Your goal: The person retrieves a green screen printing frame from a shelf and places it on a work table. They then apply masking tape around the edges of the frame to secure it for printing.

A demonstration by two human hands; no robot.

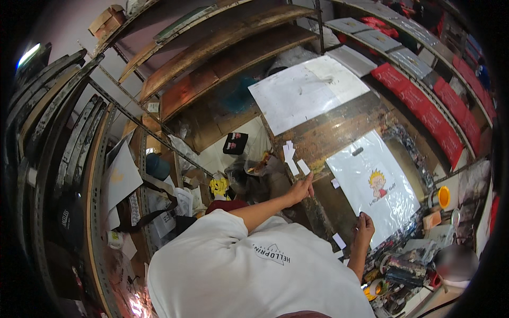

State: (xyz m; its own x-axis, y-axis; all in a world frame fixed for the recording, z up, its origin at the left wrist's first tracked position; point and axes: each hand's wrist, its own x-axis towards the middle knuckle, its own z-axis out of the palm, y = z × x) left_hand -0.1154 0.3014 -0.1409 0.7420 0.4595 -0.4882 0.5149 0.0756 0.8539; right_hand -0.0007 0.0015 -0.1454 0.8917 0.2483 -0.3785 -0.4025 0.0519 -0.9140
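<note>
A white plastic bag [352, 172] with a die-cut handle slot and a printed yellow-haired cartoon figure [378, 184] lies flat on the worn wooden table. My right hand [363, 230] is at the bag's near left edge, fingers curled together and seemingly pinching that edge; the exact grip is partly hidden. Over the table's left edge, my left hand [301, 190] has its fingers stretched out, the index finger close to a small white card [303, 167]. More white slips [289, 152] lie just beyond it. Another white slip [339, 241] rests left of my right hand.
Large white sheets [302, 95] cover the table's far part. Red packages [419, 111] fill the right-hand shelf. Open ink tubs [442, 197] and cluttered containers crowd the right side. Wooden shelves [212, 58] stand behind, and dark frames [74, 153] lean at the left.
</note>
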